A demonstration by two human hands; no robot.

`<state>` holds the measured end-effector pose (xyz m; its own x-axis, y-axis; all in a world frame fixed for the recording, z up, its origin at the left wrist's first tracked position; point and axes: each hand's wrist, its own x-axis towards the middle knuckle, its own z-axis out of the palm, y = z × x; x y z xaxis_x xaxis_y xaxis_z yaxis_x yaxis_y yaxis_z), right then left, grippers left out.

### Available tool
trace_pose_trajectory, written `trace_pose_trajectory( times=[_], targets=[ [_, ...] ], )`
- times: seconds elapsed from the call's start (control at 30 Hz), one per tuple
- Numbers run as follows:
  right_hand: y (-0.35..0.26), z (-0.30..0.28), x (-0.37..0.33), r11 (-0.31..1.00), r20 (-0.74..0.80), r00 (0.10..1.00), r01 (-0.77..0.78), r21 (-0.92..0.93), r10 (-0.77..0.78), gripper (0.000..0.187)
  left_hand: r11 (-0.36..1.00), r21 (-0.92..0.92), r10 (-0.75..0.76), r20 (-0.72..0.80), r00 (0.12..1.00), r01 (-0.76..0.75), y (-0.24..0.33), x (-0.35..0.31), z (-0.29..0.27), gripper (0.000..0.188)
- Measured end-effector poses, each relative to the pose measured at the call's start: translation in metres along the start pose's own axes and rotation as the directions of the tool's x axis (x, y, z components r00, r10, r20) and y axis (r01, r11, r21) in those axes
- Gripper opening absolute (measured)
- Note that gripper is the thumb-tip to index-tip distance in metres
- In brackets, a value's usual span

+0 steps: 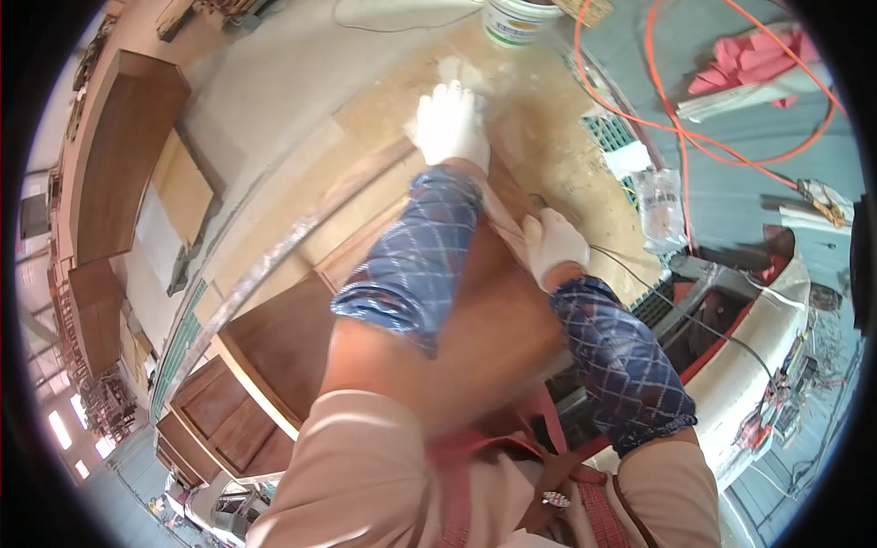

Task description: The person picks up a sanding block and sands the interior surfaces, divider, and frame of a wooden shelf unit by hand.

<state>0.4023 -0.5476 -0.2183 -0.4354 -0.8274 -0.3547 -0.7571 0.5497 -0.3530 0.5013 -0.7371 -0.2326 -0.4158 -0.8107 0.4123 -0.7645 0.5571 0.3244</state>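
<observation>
A brown wooden panel (502, 315), part of a box-like furniture piece, lies in front of me over a worktable covered with tan board (539, 128). My left hand (450, 126), in a white glove, reaches to the panel's far end with its fingers stretched out. Nearer and to the right, my white-gloved right hand (555, 243) is closed around the panel's right edge; the fingertips are partly hidden. Blue checked sleeve covers wrap both forearms. A thin dark cable (630, 268) runs beside the right hand.
A white bucket (519, 20) stands at the far edge. Orange hose (681, 137) loops across the floor on the right, near a clear plastic bag (660, 210). Wooden frames (285, 333) lie at lower left. A tool-laden cart (758, 365) stands at right.
</observation>
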Motion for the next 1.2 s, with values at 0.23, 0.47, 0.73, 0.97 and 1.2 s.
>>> trace_pose_trajectory(
  times=[0.23,0.47,0.73,0.97,1.2],
  targets=[
    [0.03,0.0,0.011,0.951,-0.043,0.952,0.298,-0.08,-0.302,0.038,0.961,-0.229,0.224,0.304,0.926,-0.157,0.073,-0.08,-0.027,0.019],
    [0.097,0.04,-0.015,0.999,0.068,0.998,0.012,0.047,-0.015,0.042,0.348,-0.733,-0.188,0.556,0.81,0.584,0.029,-0.223,-0.135,0.026],
    [-0.058,0.05,-0.056,0.771,-0.316,0.715,0.495,-0.401,-0.624,0.059,0.934,-0.053,-0.35,-0.348,0.87,0.355,-0.259,-0.296,-0.346,0.012],
    [-0.342,0.188,-0.032,0.473,-0.161,0.447,0.788,-0.394,-0.88,0.051,0.908,0.223,-0.326,-0.153,0.933,0.354,-0.419,-0.362,-0.336,0.011],
    [-0.502,0.244,-0.105,0.456,0.516,0.6,0.8,-0.391,-0.611,0.058,0.533,-0.3,-0.675,-0.715,0.183,0.791,-0.539,-0.517,-0.437,0.016]
  ],
)
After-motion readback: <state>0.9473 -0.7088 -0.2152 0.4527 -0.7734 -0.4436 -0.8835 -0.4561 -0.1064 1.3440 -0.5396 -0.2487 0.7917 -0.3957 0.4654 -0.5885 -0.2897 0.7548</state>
